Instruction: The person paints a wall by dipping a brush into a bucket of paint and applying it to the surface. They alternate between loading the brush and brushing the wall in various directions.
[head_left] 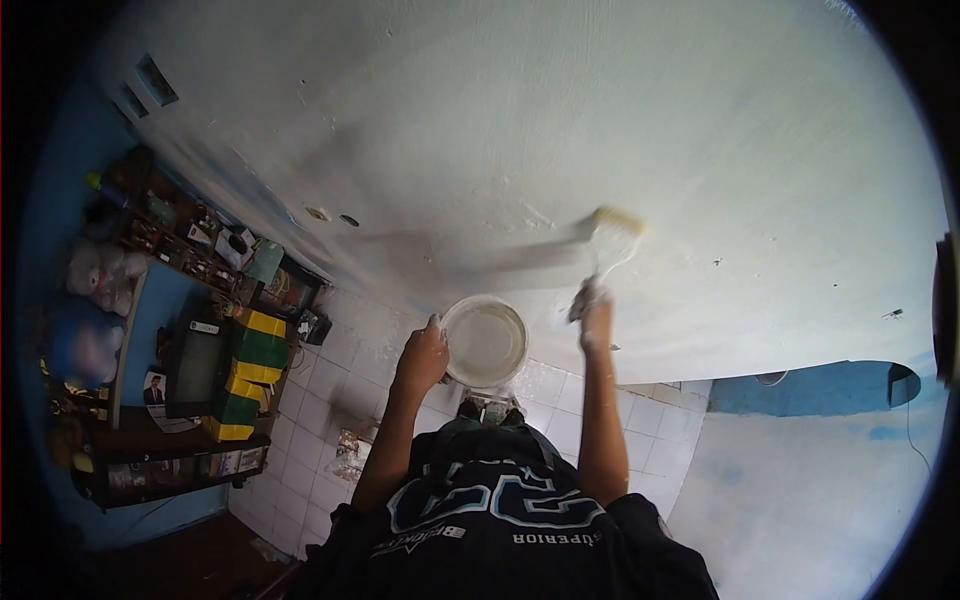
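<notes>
In the head view, the person is looking steeply down along a white wall [560, 130] while standing close against it, their dark printed shirt [500, 520] filling the bottom of the frame. The left hand [423, 355] is gripping the rim of a white bucket [485, 342], its fingers [434, 324] curling over the edge and clamped on it, and the bucket is sitting just below the wall's surface, between the two forearms, with pale paint showing inside. The right hand [594, 310] is closing around the handle of a paint roller [618, 222], fingers wrapped tight on it, and the roller's yellowish sleeve is pressing against the wall above and slightly right of the bucket. A blurred streak is trailing leftward from the roller across the wall. Far below, a tiled floor [330, 375] is showing, and at the left a dark shelf unit [180, 440] is carrying a small television [197, 365], stacked yellow and green boxes [250, 375] and assorted clutter against a blue wall [60, 200].
</notes>
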